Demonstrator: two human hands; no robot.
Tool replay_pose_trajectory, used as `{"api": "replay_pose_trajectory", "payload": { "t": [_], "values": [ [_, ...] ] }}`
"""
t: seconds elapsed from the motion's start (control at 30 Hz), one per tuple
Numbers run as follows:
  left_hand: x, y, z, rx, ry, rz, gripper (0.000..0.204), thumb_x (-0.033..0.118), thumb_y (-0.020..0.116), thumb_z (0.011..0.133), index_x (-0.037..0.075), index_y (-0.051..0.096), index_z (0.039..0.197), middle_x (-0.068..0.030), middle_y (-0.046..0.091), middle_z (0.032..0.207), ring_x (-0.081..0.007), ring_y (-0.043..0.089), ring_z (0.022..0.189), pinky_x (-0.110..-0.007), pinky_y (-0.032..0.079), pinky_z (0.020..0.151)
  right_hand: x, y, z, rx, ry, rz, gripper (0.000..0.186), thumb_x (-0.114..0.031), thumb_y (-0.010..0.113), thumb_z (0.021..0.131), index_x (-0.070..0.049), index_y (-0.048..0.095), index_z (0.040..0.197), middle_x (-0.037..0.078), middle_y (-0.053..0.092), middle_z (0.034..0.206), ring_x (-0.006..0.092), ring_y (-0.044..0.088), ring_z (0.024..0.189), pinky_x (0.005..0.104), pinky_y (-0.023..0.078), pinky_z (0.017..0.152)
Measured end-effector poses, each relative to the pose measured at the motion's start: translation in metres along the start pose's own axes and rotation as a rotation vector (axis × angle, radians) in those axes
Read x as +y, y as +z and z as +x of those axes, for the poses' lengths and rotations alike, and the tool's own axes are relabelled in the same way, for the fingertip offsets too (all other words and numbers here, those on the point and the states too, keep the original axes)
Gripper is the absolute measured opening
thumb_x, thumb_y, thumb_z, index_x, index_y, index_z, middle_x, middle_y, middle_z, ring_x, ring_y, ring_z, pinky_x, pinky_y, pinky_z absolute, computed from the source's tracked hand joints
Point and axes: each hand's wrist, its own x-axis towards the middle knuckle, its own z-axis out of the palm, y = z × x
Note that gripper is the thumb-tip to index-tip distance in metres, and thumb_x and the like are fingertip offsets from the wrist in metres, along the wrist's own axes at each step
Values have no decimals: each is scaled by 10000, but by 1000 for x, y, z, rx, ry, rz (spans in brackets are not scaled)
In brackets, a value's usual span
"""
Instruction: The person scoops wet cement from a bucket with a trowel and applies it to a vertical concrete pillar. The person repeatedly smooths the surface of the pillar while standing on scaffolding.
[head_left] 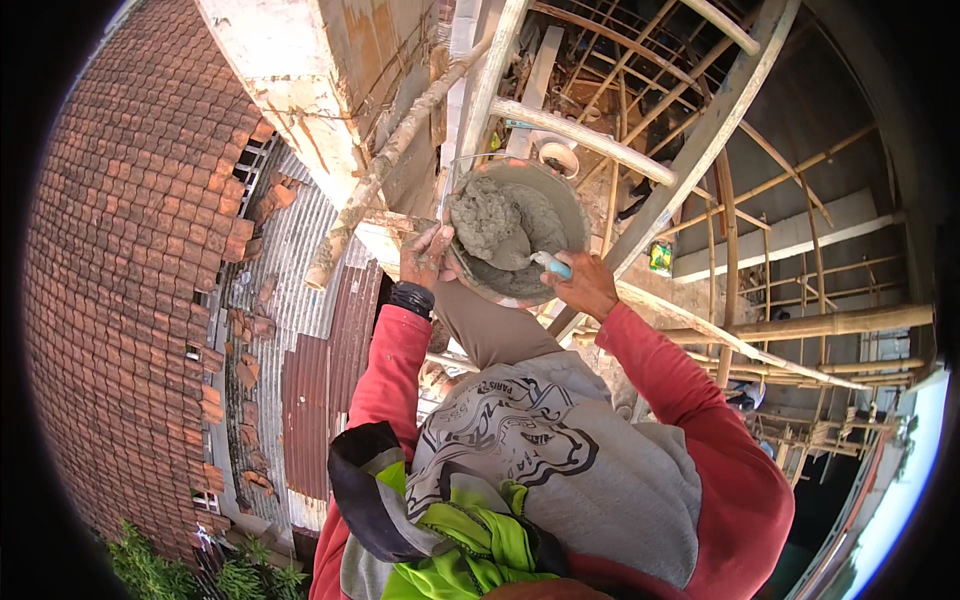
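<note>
Hands both occupied: L hand [427, 256] curled on the bucket's [573, 207] L rim, R hand [588, 286] closed round a light-blue-handled trowel [548, 262], blade down in wet grey mortar [487, 216] inside. Bucket's in front of the person, above a brown trouser leg [495, 325]; can't tell if touching. Wooden ladder [600, 149] just beyond, bamboo scaffolding [830, 323] to R, tiled roof [140, 260] + corrugated sheets [300, 290] to L.
</note>
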Motion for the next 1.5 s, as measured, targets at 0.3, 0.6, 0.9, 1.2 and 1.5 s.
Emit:
{"api": "replay_pose_trajectory", "payload": {
  "t": [0.3,0.6,0.9,1.2,1.5],
  "values": [
    [6,2,-2,-9,-15,35,563,506,758,952,65,714,1298,10,661,712,-96,658,580,-240,524,501,7,-53,-14,-78,140,-49,410,-350,766,852,-157,749,1214,168,758,1083,394,716,1026,510,552,909],
    [-2,1,-2,15,-42,-30,419,447,787,948,106,745,1186,13,649,717,-100,646,557,-258,530,488,3,-118,-19,-14,6,-88,288,-291,793,809,-191,805,1079,110,775,1054,371,723,1006,495,572,867],
    [-5,0,-4,18,-13,46,694,608,743,921,61,692,1345,-19,675,883,-128,685,682,-297,605,587,-47,-222,-10,361,-385,-255,317,-91,755,719,-146,805,1028,203,722,818,424,707,776,482,558,689],
    [-16,-1,3,78,-42,-7,563,531,817,892,73,767,1218,-19,686,733,-131,664,612,-312,609,578,-224,-293,15,-29,-1004,153,283,-199,878,742,-28,735,918,184,628,680,329,645,615,422,471,608],
    [-14,-3,-4,78,16,-1,627,616,812,859,56,740,1133,-54,717,839,-161,710,732,-326,608,624,-399,-339,94,-566,-1081,825,260,-190,874,850,-36,679,926,-19,607,701,41,524,551,213,412,465]
  ]
}}
